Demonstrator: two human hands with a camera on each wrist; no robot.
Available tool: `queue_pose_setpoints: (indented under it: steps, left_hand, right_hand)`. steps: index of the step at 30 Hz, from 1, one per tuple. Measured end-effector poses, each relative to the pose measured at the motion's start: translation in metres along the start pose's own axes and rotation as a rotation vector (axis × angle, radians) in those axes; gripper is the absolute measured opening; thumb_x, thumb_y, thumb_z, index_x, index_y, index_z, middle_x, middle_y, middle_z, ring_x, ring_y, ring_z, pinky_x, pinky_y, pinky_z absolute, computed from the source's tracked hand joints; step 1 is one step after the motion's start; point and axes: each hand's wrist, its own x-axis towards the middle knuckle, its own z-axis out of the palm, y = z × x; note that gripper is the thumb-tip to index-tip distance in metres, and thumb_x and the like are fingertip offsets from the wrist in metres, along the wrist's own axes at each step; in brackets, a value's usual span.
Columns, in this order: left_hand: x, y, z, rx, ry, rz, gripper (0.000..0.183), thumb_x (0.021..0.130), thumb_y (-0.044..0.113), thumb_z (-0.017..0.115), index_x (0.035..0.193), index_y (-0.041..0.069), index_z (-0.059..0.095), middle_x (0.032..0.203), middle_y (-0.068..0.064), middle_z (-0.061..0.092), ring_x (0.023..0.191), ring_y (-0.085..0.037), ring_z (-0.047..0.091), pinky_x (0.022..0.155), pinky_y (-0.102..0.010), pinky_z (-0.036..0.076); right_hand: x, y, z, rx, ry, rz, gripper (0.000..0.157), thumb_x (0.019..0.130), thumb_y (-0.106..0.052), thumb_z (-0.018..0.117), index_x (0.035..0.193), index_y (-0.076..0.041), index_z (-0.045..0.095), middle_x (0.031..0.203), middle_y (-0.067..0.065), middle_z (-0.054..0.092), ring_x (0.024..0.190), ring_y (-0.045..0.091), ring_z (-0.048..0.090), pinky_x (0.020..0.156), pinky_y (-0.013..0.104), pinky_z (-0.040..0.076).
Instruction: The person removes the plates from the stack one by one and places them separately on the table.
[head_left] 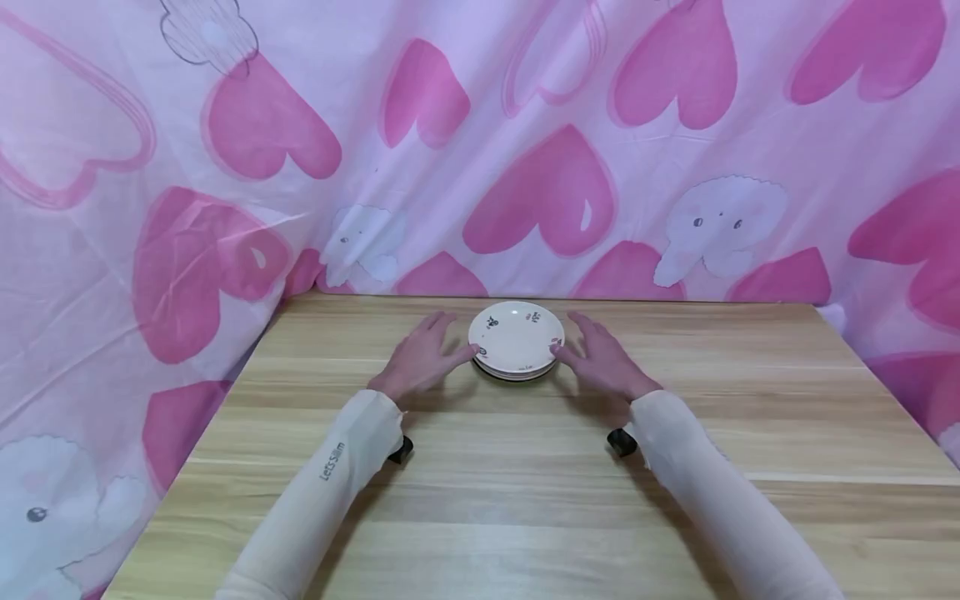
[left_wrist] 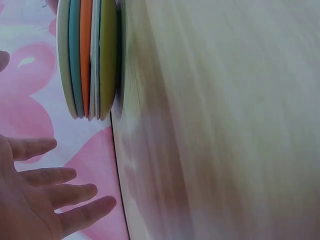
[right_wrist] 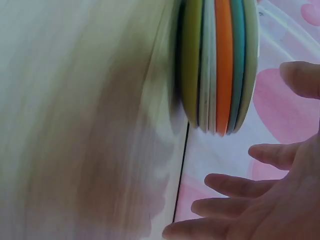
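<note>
Several stacked plates [head_left: 516, 340] lie flat near the far edge of the wooden table [head_left: 525, 500], rims showing green, white, orange and teal at the wrist views. Left hand [head_left: 420, 358] and right hand [head_left: 603, 360] flank the stack, fingers spread and relaxed, thumbs at its rim, gripping nothing. Bare tabletop surrounds it; a pink heart curtain [head_left: 555, 150] hangs just behind.

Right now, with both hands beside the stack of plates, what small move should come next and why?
Probably close both hands onto the rim: the left hand and right hand flank the stack of plates with fingers spread, and the wrist views show them gripping nothing.
</note>
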Motion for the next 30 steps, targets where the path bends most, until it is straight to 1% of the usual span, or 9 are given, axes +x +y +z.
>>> queue_pose_setpoints:
  steps: [2, 5, 8, 11, 12, 16, 22, 26, 30]
  left_hand:
    - [0.001, 0.000, 0.002, -0.014, 0.000, 0.007, 0.086, 0.091, 0.067, 0.050, 0.155, 0.012, 0.035, 0.163, -0.016, 0.031, 0.152, -0.035, 0.029, 0.118, -0.061, 0.031]
    - [0.003, 0.000, 0.005, -0.070, 0.002, 0.024, 0.082, 0.093, 0.061, 0.053, 0.154, 0.008, 0.036, 0.161, -0.015, 0.036, 0.151, -0.034, 0.032, 0.122, -0.055, 0.030]
    - [0.005, -0.001, 0.007, -0.152, 0.002, 0.032, 0.075, 0.096, 0.050, 0.056, 0.153, 0.006, 0.036, 0.157, -0.017, 0.041, 0.145, -0.036, 0.042, 0.120, -0.051, 0.035]
    - [0.006, -0.002, 0.009, -0.222, 0.008, 0.025, 0.067, 0.098, 0.038, 0.059, 0.152, 0.005, 0.037, 0.155, -0.018, 0.043, 0.139, -0.036, 0.050, 0.115, -0.049, 0.042]
    - [0.007, -0.002, 0.010, -0.238, 0.010, 0.028, 0.066, 0.098, 0.035, 0.059, 0.152, 0.004, 0.037, 0.155, -0.019, 0.044, 0.137, -0.037, 0.052, 0.113, -0.048, 0.044]
    - [0.009, -0.001, 0.013, -0.318, 0.015, 0.034, 0.062, 0.098, 0.024, 0.060, 0.150, -0.001, 0.037, 0.151, -0.024, 0.047, 0.134, -0.038, 0.055, 0.111, -0.045, 0.047]
    - [0.013, 0.000, 0.017, -0.370, 0.038, 0.037, 0.056, 0.097, 0.015, 0.059, 0.146, -0.005, 0.041, 0.140, -0.026, 0.057, 0.128, -0.037, 0.061, 0.109, -0.043, 0.049]
    - [0.015, 0.004, 0.019, -0.403, 0.045, 0.044, 0.052, 0.097, 0.012, 0.058, 0.143, -0.008, 0.043, 0.135, -0.025, 0.061, 0.126, -0.036, 0.062, 0.108, -0.041, 0.050]
    - [0.017, 0.009, 0.020, -0.408, 0.052, 0.040, 0.049, 0.096, 0.010, 0.059, 0.140, -0.007, 0.048, 0.133, -0.024, 0.063, 0.123, -0.034, 0.064, 0.106, -0.039, 0.052]
  right_hand:
    - [0.001, -0.001, 0.001, 0.044, -0.010, 0.004, 0.080, 0.100, -0.044, 0.054, 0.159, -0.005, 0.018, 0.161, 0.026, 0.028, 0.142, 0.047, 0.039, 0.119, 0.062, 0.029]
    - [0.002, -0.003, 0.002, 0.079, -0.020, 0.009, 0.079, 0.100, -0.040, 0.055, 0.159, -0.004, 0.018, 0.161, 0.027, 0.029, 0.144, 0.047, 0.038, 0.119, 0.061, 0.029]
    - [0.004, -0.003, 0.005, 0.089, -0.023, 0.019, 0.076, 0.100, -0.036, 0.055, 0.158, -0.002, 0.019, 0.160, 0.028, 0.031, 0.145, 0.047, 0.035, 0.119, 0.061, 0.030]
    - [0.006, -0.003, 0.007, 0.087, -0.006, 0.026, 0.073, 0.100, -0.032, 0.055, 0.157, 0.000, 0.022, 0.157, 0.029, 0.035, 0.145, 0.046, 0.036, 0.119, 0.060, 0.030]
    - [0.007, -0.003, 0.008, 0.085, 0.003, 0.028, 0.072, 0.100, -0.031, 0.055, 0.156, 0.001, 0.023, 0.156, 0.029, 0.037, 0.144, 0.046, 0.037, 0.119, 0.060, 0.030]
    - [0.009, -0.003, 0.010, 0.106, 0.029, 0.041, 0.068, 0.100, -0.026, 0.055, 0.155, 0.001, 0.026, 0.155, 0.029, 0.039, 0.144, 0.045, 0.039, 0.119, 0.059, 0.031]
    - [0.010, -0.004, 0.012, 0.137, 0.036, 0.056, 0.062, 0.100, -0.022, 0.055, 0.153, 0.001, 0.032, 0.153, 0.027, 0.041, 0.143, 0.045, 0.040, 0.119, 0.057, 0.033]
    - [0.010, -0.005, 0.014, 0.137, 0.038, 0.056, 0.061, 0.099, -0.020, 0.055, 0.151, 0.003, 0.033, 0.151, 0.029, 0.044, 0.142, 0.045, 0.041, 0.119, 0.056, 0.032]
    - [0.010, -0.006, 0.014, 0.144, 0.056, 0.026, 0.057, 0.098, -0.018, 0.056, 0.147, 0.006, 0.038, 0.146, 0.029, 0.049, 0.140, 0.044, 0.044, 0.119, 0.055, 0.034]
